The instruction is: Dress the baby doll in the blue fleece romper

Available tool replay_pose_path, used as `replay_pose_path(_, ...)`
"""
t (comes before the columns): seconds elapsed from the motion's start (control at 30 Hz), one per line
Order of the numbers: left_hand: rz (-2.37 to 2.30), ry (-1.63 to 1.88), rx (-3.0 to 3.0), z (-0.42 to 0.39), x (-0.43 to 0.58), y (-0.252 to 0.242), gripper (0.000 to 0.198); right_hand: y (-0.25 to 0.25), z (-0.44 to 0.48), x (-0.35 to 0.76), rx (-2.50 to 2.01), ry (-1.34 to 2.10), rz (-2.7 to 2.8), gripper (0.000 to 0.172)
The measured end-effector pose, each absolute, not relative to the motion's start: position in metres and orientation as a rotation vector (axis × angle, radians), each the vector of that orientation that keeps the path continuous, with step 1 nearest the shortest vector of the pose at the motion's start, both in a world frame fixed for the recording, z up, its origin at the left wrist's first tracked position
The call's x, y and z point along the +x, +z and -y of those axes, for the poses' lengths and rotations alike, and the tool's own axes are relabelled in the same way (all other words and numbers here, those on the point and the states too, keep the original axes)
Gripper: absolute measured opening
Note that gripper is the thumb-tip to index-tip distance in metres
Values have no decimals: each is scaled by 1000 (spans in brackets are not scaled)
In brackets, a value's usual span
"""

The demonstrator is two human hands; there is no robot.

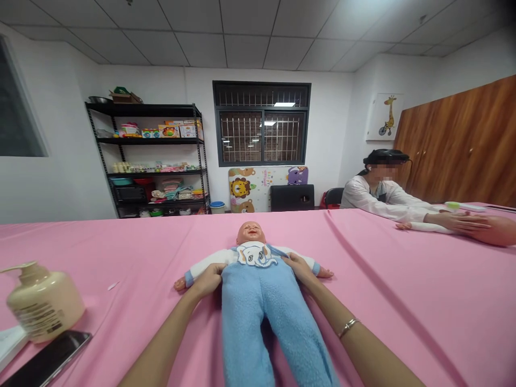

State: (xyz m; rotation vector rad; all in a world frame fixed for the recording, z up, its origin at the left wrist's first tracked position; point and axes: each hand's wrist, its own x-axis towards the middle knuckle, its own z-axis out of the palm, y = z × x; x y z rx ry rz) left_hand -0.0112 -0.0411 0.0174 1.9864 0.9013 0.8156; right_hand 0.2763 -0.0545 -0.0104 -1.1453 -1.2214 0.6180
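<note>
A baby doll (250, 232) lies on its back on the pink cloth, head away from me and arms spread. It wears a white-sleeved top and light blue fleece overalls (250, 301) with a white elephant bib front (256, 255). My left hand (210, 278) is closed on the overalls' edge at the doll's side, its fingertips partly hidden by the fabric. On the other side, my right hand (299, 267) pinches the overalls near the chest, just below a blue strap. A silver bracelet (348, 327) circles my right wrist.
At the left stand a beige pump bottle (46, 306) and a dark phone (48, 359) on the pink-covered table (387, 301). Across at the right, a person in white (363, 194) has their hands on another doll (497, 230). Black shelving (155, 141) stands behind.
</note>
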Motion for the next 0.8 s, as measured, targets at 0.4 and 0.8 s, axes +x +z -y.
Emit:
replay_pose_path(0.4, -1324, 1617, 1997, 69, 22, 52, 16, -6, 61, 280, -1319, 238, 1405, 25)
replay_pose_path(0.8, -1395, 284, 3057, 77, 165, 65, 26, -3, 58, 288, -1393, 241, 1480, 13)
